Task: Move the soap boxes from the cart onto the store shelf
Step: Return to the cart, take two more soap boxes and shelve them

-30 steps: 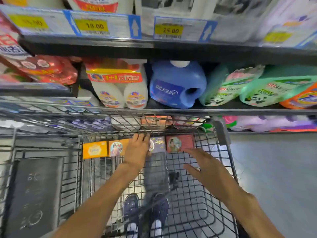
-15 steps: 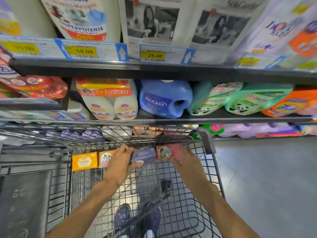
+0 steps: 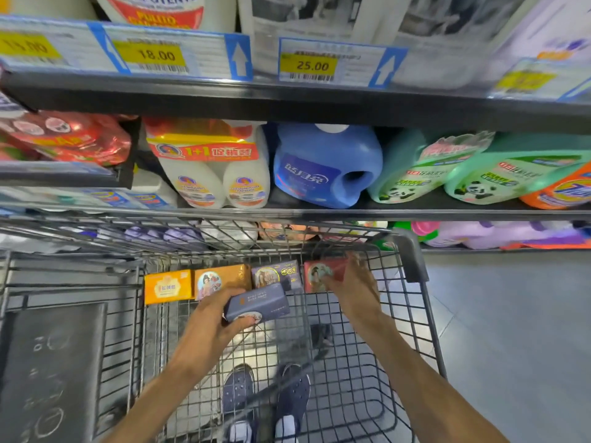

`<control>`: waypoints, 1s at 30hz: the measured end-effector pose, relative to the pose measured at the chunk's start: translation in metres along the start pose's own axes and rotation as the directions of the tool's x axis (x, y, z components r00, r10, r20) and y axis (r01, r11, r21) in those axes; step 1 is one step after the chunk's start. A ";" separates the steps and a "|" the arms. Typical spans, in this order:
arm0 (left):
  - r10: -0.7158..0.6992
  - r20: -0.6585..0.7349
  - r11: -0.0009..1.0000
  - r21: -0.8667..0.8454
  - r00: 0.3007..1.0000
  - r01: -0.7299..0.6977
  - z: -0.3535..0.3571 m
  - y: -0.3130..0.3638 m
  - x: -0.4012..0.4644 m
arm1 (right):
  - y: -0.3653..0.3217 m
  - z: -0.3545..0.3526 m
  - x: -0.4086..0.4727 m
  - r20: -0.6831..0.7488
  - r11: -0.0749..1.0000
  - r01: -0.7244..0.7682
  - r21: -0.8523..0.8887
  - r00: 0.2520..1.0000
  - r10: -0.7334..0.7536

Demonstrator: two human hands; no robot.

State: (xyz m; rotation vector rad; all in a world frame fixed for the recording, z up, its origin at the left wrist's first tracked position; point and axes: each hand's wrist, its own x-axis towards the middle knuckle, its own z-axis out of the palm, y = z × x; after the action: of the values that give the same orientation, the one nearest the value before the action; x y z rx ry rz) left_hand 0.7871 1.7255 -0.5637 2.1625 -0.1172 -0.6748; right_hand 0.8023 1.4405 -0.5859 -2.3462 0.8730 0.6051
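Nearest part of the wire cart (image 3: 412,314) is mostly bare mesh, loads of room there; shoes (image 3: 265,391) visible through the bottom. Left hand (image 3: 211,327) is clamped on a navy soap box (image 3: 257,303), held clear of the row, tilted a bit; right hand (image 3: 355,290) has its fingers wrapped round the red soap box (image 3: 316,274) near the cart's far right corner. Along the far wall stand the yellow box (image 3: 168,286), orange box (image 3: 220,279) and a dark purple box (image 3: 276,273), side by side touching; beyond the rim, the store shelf (image 3: 415,210) is packed with a blue detergent jug (image 3: 323,167) and green jugs (image 3: 425,167) right up to its front edge.
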 end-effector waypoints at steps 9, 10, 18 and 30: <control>-0.161 -0.011 0.984 -0.077 0.987 0.160 -0.014 0.008 -0.020 | 0.011 -0.031 -0.036 0.028 0.897 0.119 0.426 0.989 -0.144; -0.147 -0.018 0.988 -0.060 0.989 0.145 -0.017 0.015 -0.023 | 0.011 -0.038 -0.045 0.058 0.863 0.124 0.490 0.983 -0.174; -0.046 0.006 0.981 -0.187 0.999 0.047 -0.063 0.109 -0.056 | 0.012 -0.121 -0.143 0.003 0.649 0.167 0.742 0.968 -0.253; 0.382 0.224 0.924 -0.114 0.897 -0.365 -0.081 0.382 -0.130 | 0.116 -0.338 -0.345 -0.411 0.613 0.299 0.732 0.910 0.046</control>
State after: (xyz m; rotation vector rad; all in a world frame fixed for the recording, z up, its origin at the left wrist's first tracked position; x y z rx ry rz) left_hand 0.7739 1.5793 -0.1797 1.9070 -0.6167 -0.7008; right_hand 0.5569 1.3048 -0.1757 -1.6696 0.8790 -0.3231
